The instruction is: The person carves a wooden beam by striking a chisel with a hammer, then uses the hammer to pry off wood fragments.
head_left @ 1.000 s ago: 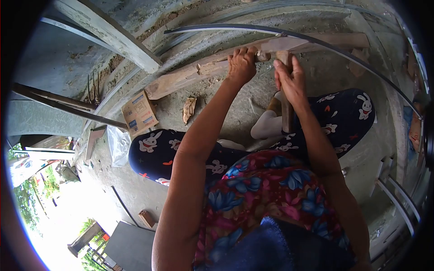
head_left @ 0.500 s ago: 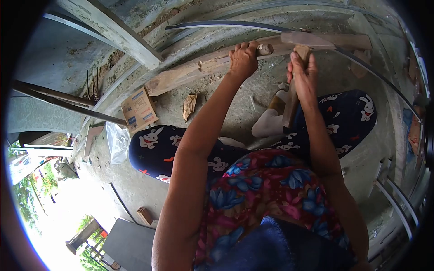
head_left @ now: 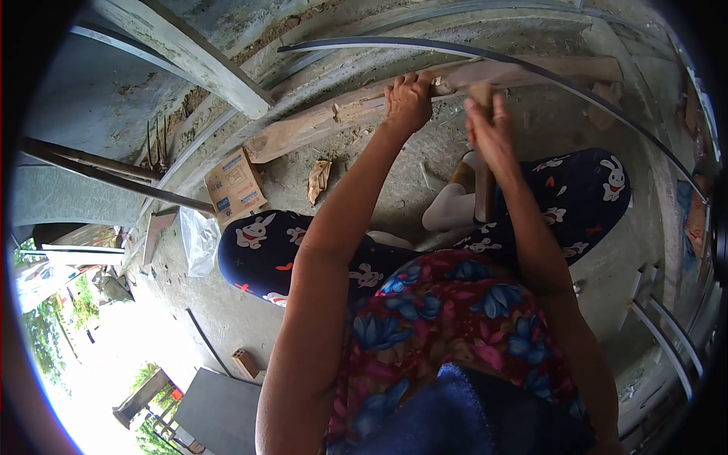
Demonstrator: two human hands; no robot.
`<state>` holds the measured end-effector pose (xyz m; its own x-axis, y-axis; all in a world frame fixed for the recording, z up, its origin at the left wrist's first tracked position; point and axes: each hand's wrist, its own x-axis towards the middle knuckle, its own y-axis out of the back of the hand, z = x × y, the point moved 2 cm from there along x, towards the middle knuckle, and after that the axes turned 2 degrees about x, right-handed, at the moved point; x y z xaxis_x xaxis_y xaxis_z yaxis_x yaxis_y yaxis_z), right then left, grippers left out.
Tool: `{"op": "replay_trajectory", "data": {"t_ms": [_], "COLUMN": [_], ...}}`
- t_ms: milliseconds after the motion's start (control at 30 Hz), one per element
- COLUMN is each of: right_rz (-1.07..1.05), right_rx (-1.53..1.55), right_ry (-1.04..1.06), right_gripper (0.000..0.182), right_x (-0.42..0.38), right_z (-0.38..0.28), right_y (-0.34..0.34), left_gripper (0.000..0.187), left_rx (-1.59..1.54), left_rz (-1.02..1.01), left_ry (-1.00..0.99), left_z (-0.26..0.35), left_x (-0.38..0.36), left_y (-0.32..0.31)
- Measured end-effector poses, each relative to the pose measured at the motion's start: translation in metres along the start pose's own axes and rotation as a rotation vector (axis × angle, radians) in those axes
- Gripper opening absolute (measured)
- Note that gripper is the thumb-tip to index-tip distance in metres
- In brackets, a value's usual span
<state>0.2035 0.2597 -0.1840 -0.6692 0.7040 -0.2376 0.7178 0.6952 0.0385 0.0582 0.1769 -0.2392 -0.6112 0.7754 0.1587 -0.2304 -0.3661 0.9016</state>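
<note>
Fingers wrapped, my left hand (head_left: 408,100) grips a chisel (head_left: 441,85) by its round wooden handle, low over a long wooden beam (head_left: 292,135). The hand hides most of the tool. A rough notch shows in the beam left of this hand. My right hand (head_left: 493,135) is closed around the wooden handle of a hammer (head_left: 484,199), whose lower end points toward my lap. The hammer's head is blurred and overlaps the beam, right at the butt of the chisel handle.
A long dark metal strip (head_left: 379,43) arches past the beam. A concrete post (head_left: 189,53) stands upper left. Cardboard (head_left: 233,186), a clear plastic bag (head_left: 199,239) and a dry leaf (head_left: 318,180) lie on the floor. Metal bars (head_left: 671,341) are at the right.
My right hand has swung the hammer left, bringing its head up against the end of the chisel handle. My left hand has stayed in place.
</note>
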Motion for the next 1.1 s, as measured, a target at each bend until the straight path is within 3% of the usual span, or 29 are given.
{"op": "replay_trajectory", "data": {"t_ms": [100, 267, 367, 400, 500, 600, 733, 833, 933, 1033, 1067, 1100], "right_rz": [-0.023, 0.110, 0.038, 0.012, -0.017, 0.080, 0.024, -0.062, 0.038, 0.060, 0.061, 0.037], "right_rx": [0.101, 0.191, -0.100, -0.134, 0.032, 0.001, -0.238, -0.092, -0.117, -0.223, -0.290, -0.238], "right_ry": [-0.030, 0.204, 0.008, 0.035, -0.024, 0.135, 0.106, -0.040, 0.096, 0.072, 0.168, 0.091], "right_gripper": [0.020, 0.024, 0.024, 0.026, 0.029, 0.029, 0.028, 0.031, 0.030, 0.029, 0.031, 0.031], "right_x": [-0.002, -0.002, 0.003, 0.004, -0.001, 0.003, 0.009, 0.002, 0.004, 0.012, 0.018, 0.013], "right_z": [0.003, -0.011, 0.002, 0.005, 0.004, -0.002, 0.013, 0.011, 0.001, 0.009, 0.027, 0.023], "right_y": [-0.001, 0.006, 0.005, 0.000, 0.004, 0.008, 0.004, 0.008, 0.010, 0.007, 0.005, 0.006], "left_gripper": [0.028, 0.028, 0.027, 0.027, 0.028, 0.025, 0.025, 0.024, 0.031, 0.030, 0.028, 0.027], "left_rx": [-0.017, 0.014, 0.014, 0.019, 0.004, -0.015, 0.005, 0.035, -0.022, -0.037, 0.009, 0.055], "left_rz": [-0.036, -0.028, -0.065, -0.088, -0.034, 0.006, -0.021, -0.016, 0.003, 0.067, 0.025, -0.014], "left_ry": [-0.007, 0.017, 0.017, 0.012, -0.020, -0.010, 0.008, -0.031, -0.029, -0.047, -0.054, -0.066], "left_z": [0.001, -0.002, -0.002, -0.002, -0.004, -0.008, -0.003, -0.005, -0.008, -0.008, -0.005, -0.004], "left_x": [0.004, 0.000, 0.001, 0.001, -0.001, 0.001, 0.000, 0.003, -0.001, -0.003, -0.006, -0.011], "left_y": [-0.001, 0.002, -0.001, -0.004, -0.011, -0.009, -0.006, -0.013, -0.014, -0.011, -0.013, -0.017]}}
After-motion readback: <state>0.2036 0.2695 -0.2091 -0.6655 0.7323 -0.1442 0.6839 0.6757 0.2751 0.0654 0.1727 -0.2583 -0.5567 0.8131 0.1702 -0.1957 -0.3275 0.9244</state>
